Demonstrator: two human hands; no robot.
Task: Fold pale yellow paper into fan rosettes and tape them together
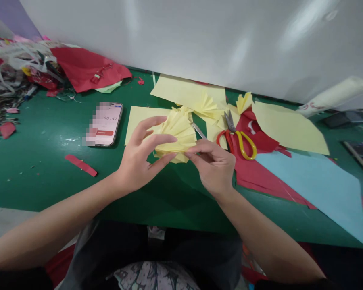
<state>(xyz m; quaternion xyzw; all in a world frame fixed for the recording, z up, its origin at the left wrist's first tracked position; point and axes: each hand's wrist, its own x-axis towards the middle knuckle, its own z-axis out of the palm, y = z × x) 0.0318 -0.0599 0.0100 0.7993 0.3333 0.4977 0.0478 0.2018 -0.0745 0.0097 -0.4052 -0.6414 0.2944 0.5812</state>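
A pleated yellow paper fan is held above the green table. My left hand has its fingers curled around the fan's left and lower side. My right hand pinches the fan's lower right corner with thumb and fingertips. Behind the fan lie flat yellow sheets and two smaller folded yellow fans. Scissors with yellow and red handles lie just right of my right hand, on red paper.
A phone showing a timer lies left of my hands. A light blue sheet lies at right. Red paper and a pile of scraps sit at far left. A red strip lies near the front. A white wall stands behind.
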